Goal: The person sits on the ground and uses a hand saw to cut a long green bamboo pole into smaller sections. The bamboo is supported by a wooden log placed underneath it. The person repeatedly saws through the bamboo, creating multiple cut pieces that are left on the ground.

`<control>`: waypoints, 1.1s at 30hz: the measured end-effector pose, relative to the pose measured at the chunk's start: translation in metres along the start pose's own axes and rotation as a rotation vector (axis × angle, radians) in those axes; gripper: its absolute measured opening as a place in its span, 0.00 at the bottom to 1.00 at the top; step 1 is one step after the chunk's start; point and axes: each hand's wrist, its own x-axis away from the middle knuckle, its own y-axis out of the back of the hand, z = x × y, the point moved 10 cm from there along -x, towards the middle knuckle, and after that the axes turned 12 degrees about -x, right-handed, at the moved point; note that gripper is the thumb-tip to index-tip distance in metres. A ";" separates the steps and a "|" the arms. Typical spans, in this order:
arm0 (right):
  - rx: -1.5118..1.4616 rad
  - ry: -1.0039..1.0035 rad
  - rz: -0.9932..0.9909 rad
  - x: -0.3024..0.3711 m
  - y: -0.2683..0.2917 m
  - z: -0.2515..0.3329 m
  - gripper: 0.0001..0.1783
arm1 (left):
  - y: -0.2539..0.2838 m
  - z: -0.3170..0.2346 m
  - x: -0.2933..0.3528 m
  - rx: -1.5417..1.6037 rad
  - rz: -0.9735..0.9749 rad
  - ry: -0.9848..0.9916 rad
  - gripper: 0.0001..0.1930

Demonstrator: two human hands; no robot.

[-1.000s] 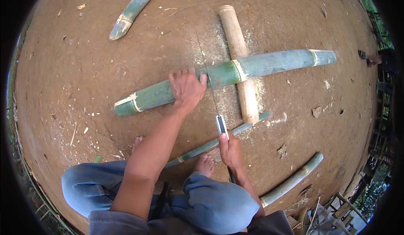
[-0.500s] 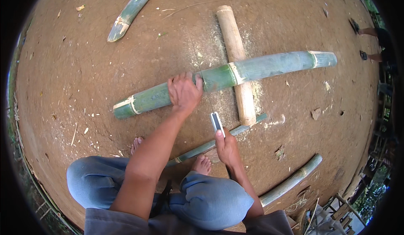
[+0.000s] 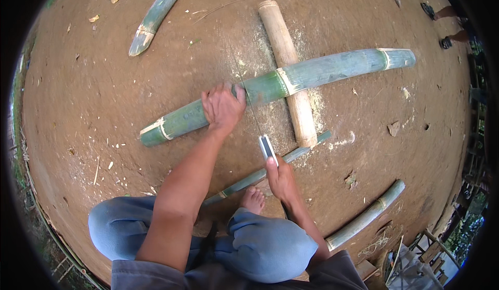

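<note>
A thick green bamboo pole point(image 3: 332, 75) lies across a pale dry bamboo length point(image 3: 281, 36), tilted up toward the right. My left hand point(image 3: 224, 105) grips the green pole left of the crossing, fingers wrapped over its top. In my right hand point(image 3: 281, 180) is the white and dark handle of a handsaw point(image 3: 268, 150). Its thin blade, seen almost edge-on, crosses the green pole just right of my left hand. How deep the blade sits in the pole I cannot tell.
Pale sawdust point(image 3: 269, 118) covers the dirt around the crossing. A short bamboo piece point(image 3: 154, 22) lies at the far left, a thin bamboo strip point(image 3: 260, 174) by my foot, and another bamboo piece point(image 3: 366, 214) at the near right. A person's legs point(image 3: 451, 26) show at the far right edge.
The view has shifted slightly, moving the far bamboo and the person's legs upward in the picture. Both hands keep their holds on the pole and the handsaw.
</note>
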 end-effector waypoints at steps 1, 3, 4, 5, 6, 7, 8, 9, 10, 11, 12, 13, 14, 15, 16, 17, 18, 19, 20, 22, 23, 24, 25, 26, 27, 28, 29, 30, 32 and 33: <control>-0.054 0.025 0.002 0.024 0.002 -0.013 0.30 | 0.002 0.002 -0.001 -0.006 -0.004 0.007 0.21; -0.092 0.035 -0.003 0.037 0.005 -0.015 0.30 | 0.001 0.001 0.002 -0.015 0.021 0.017 0.21; -0.076 0.029 -0.006 0.029 0.004 -0.015 0.30 | 0.001 0.001 0.003 -0.020 0.041 0.023 0.21; -0.061 0.024 -0.010 0.019 0.001 -0.010 0.31 | 0.002 0.001 0.004 -0.026 0.061 0.028 0.22; -0.050 -0.020 -0.016 -0.002 -0.001 -0.003 0.31 | 0.002 -0.004 0.002 -0.025 0.082 0.017 0.22; -0.037 -0.006 -0.021 -0.012 0.001 0.005 0.30 | 0.001 -0.008 0.001 -0.029 0.107 0.010 0.22; -0.025 0.014 -0.019 -0.021 -0.002 0.015 0.30 | 0.001 -0.006 -0.001 -0.037 0.127 0.010 0.22; -0.012 0.034 -0.016 -0.024 -0.003 0.021 0.29 | 0.003 -0.004 0.000 -0.031 0.082 0.003 0.21; -0.042 0.017 -0.014 -0.006 -0.003 -0.001 0.30 | 0.001 -0.003 0.003 -0.025 0.037 -0.005 0.21; -0.073 0.046 -0.021 0.018 -0.001 -0.009 0.31 | 0.004 0.001 0.003 -0.019 -0.014 -0.001 0.21; -0.106 0.078 -0.032 0.042 0.002 -0.017 0.31 | 0.005 0.004 0.000 -0.008 -0.035 0.012 0.21; -0.142 0.103 -0.037 0.052 0.004 -0.021 0.31 | 0.006 0.006 0.001 -0.001 -0.049 0.028 0.21; -0.117 0.085 -0.036 0.046 0.003 -0.021 0.31 | 0.002 0.005 0.005 0.009 -0.050 0.036 0.21; -0.092 0.070 -0.044 0.031 0.001 -0.016 0.31 | 0.001 0.001 0.006 0.025 -0.044 0.030 0.21; -0.068 0.055 -0.053 0.015 -0.001 -0.011 0.31 | 0.000 -0.003 0.005 0.040 -0.038 0.023 0.21; -0.054 0.037 -0.033 -0.009 -0.006 -0.003 0.31 | 0.004 -0.001 0.003 0.047 -0.041 0.026 0.20; -0.038 0.012 -0.031 -0.032 -0.006 0.003 0.30 | 0.005 -0.008 0.004 0.054 -0.055 0.008 0.20; -0.028 -0.014 -0.017 -0.041 -0.011 0.004 0.29 | 0.006 -0.007 0.006 0.049 -0.067 -0.002 0.20; -0.035 -0.016 0.013 -0.031 -0.014 -0.001 0.29 | 0.007 0.001 0.005 0.042 -0.082 0.002 0.20; -0.089 0.108 -0.001 0.024 -0.006 -0.014 0.28 | 0.007 0.006 0.003 0.012 -0.040 0.019 0.20; -0.105 0.115 -0.012 0.040 -0.004 -0.017 0.28 | 0.004 0.006 0.006 -0.005 -0.012 0.021 0.20; -0.121 0.122 -0.022 0.052 -0.003 -0.019 0.29 | 0.004 0.006 0.006 0.010 -0.009 0.029 0.20; -0.137 0.129 -0.032 0.057 -0.002 -0.022 0.29 | 0.004 0.005 0.005 0.025 -0.005 0.037 0.21; -0.106 0.105 -0.023 0.040 -0.007 -0.029 0.29 | 0.004 0.006 0.004 0.040 -0.002 0.046 0.21; -0.074 0.088 -0.034 0.003 -0.011 -0.017 0.29 | 0.005 0.000 0.003 0.048 0.002 0.034 0.21; -0.043 0.068 -0.040 -0.022 -0.012 -0.010 0.29 | 0.005 -0.003 0.002 0.055 0.010 0.026 0.21; -0.040 0.050 -0.028 -0.029 -0.013 -0.005 0.29 | 0.006 -0.002 0.002 0.057 0.020 0.023 0.22; -0.037 0.031 -0.018 -0.032 -0.013 0.000 0.29 | 0.007 -0.003 0.002 0.050 0.006 0.015 0.21; -0.028 0.069 0.003 -0.004 -0.013 -0.008 0.28 | 0.005 0.006 0.003 0.027 -0.027 0.021 0.21; -0.071 0.098 -0.003 0.038 -0.004 -0.030 0.28 | 0.005 0.006 0.001 0.029 -0.029 0.018 0.21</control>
